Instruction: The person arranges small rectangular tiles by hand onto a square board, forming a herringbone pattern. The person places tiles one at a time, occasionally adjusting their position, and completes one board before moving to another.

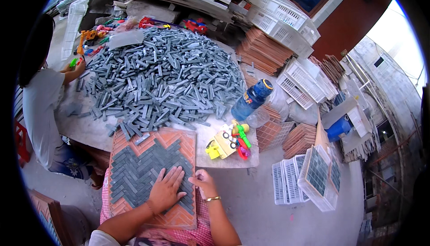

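On my lap lies an orange-brown mould board (194, 147) with herringbone slots, its lower edge over a pink checked cloth (204, 221). Thin grey stone strips (134, 167) fill much of its middle, while slots along the top, lower left and lower right show bare. My left hand (166, 190) rests flat on the strips, fingers stretched out. Beside the board's right edge, my right hand (204, 184) has its fingers curled together; what they pinch, if anything, is too small to make out. A gold-coloured bracelet circles that wrist.
A big heap of loose strips (165, 75) covers the table beyond. A blue bottle (251, 100) and a yellow toy truck (222, 145) stand at its right. At left a person (42, 107) handles a green toy. White crates (286, 181) sit on the right-hand floor.
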`<state>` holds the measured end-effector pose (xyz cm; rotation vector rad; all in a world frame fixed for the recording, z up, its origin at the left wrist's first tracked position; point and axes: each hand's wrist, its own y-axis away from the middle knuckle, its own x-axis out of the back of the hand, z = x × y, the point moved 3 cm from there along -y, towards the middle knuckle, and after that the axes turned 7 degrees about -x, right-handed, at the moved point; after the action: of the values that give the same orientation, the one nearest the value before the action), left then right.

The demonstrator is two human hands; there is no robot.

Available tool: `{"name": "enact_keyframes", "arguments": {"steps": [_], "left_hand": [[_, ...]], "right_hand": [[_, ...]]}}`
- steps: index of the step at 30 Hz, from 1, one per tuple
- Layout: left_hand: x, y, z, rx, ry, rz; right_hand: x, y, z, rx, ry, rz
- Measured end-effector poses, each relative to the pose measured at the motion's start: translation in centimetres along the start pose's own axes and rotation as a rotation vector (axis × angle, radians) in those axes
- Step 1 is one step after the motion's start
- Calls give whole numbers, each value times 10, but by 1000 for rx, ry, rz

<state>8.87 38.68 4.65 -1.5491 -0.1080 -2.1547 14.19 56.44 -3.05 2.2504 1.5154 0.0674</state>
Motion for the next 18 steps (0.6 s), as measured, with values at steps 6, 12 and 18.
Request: {"name": "enact_keyframes", "arguments": {"steps": [6,12,18], "left_hand": [[13,-16,0,-10,103,45],[2,-35,-31,-35,-49,5],[0,-36,-30,-41,-112,36]], "right_hand": [[4,3,-21,137,592,110],[-46,-11,-96,402,801,265],[-83,-105,-131,678,1084,377]]}}
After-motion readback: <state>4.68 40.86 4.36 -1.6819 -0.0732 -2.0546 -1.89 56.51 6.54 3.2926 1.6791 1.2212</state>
